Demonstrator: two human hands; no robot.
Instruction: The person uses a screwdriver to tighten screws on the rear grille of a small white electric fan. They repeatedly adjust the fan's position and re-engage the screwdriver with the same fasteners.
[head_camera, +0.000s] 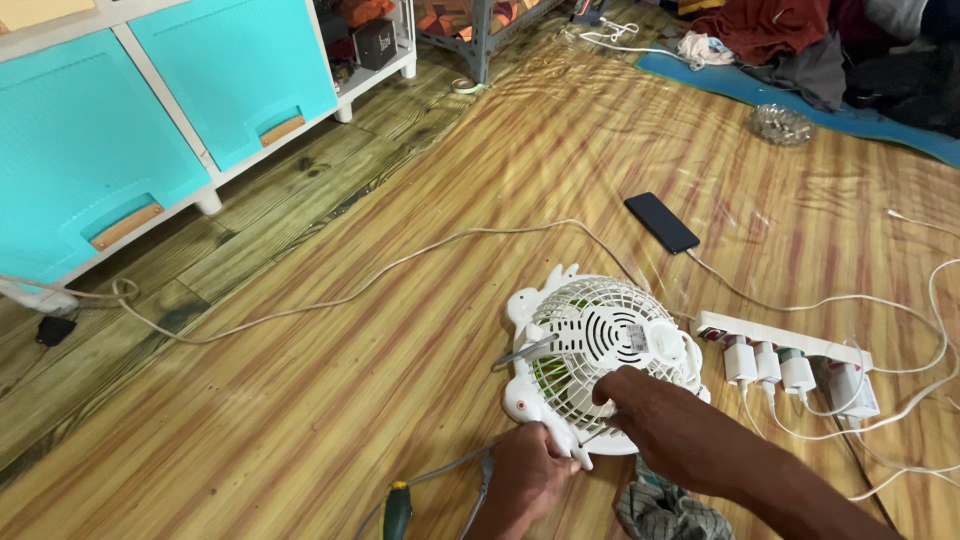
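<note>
- The small white fan (600, 350) lies face down on the striped floor mat (330, 400), with its back grille facing up.
- The left hand (528, 475) is closed around the near edge of the fan and grips a white foot there. It looks like it holds the fan steady.
- The right hand (650, 410) rests on the fan's grille with fingers curled down on the wires. I cannot tell if it pinches anything.
- To do this well, I think the left hand should hold firm so the fan does not slide.
- A screwdriver with a green handle (397, 508) lies just beside the fan, near the left hand.
- A white power strip (780, 335) sits on the fan's other side. Keep the cords away from the fingers.
</note>
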